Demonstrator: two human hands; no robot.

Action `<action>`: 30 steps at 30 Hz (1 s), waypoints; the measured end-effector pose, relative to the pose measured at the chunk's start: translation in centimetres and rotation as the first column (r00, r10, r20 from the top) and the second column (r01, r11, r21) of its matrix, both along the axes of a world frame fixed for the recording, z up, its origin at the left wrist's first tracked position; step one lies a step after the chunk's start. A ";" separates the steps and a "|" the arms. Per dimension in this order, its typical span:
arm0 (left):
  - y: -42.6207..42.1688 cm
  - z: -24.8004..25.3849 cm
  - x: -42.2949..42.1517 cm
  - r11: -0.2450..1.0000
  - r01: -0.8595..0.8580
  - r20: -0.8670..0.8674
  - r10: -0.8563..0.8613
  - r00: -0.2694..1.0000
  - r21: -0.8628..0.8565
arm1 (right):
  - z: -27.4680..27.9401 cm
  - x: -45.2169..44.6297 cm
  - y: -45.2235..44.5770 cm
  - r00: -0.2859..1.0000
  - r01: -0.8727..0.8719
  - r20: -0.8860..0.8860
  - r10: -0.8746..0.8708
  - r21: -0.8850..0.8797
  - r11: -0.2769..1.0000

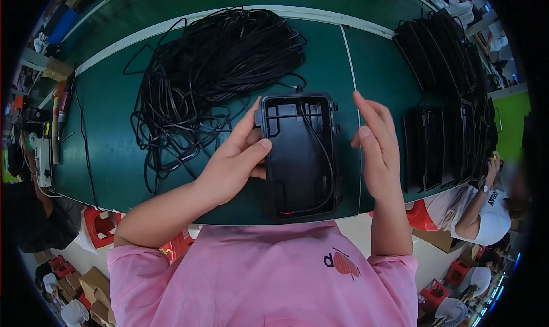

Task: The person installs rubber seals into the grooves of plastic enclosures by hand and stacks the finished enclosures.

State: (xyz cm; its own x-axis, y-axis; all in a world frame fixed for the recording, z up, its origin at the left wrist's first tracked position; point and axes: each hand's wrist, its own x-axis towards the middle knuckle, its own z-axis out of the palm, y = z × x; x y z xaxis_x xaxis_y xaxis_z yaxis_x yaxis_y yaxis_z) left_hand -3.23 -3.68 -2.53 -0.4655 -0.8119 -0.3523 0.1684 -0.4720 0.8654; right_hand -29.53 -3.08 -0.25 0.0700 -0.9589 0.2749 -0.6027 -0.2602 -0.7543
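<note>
An open black plastic box [297,167] is held in front of me over the table's near edge, its hollow inside facing up. A thin black cable [320,138] runs down inside it along the right wall. My left hand [243,147] grips the box's left side, thumb on the rim and fingers underneath. To the right of the box, apart from it, my right hand [377,144] is raised with fingers spread and nothing in it. A large tangled heap of black cable [217,58] lies just beyond, and a strand appears to reach the box's top end.
Several black boxes [426,147] stand stacked at the right of the green table [108,127]. Tools, one of them a red-and-black handled one [64,101], lie at the left edge. A person in a white shirt [486,215] sits at the right; red stools [100,227] stand below.
</note>
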 end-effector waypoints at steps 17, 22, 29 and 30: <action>0.2 1.1 -0.9 0.996 -0.080 -0.063 0.081 0.995 0.029 | 2.4 1.3 0.2 0.842 -0.160 -0.539 0.028 -0.200 0.967; 0.3 0.9 -0.8 0.995 -0.098 -0.051 0.098 0.994 0.015 | 1.8 0.9 1.3 0.834 -0.163 -0.546 0.085 -0.096 0.982; 0.2 1.0 -0.8 0.995 -0.095 -0.028 0.096 0.995 0.006 | 1.7 0.0 3.2 0.860 -0.182 -0.495 0.125 -0.068 0.981; 0.2 0.9 -0.8 0.995 -0.096 -0.013 0.096 0.995 -0.005 | 1.9 -0.1 3.3 0.874 -0.189 -0.468 0.130 -0.081 0.979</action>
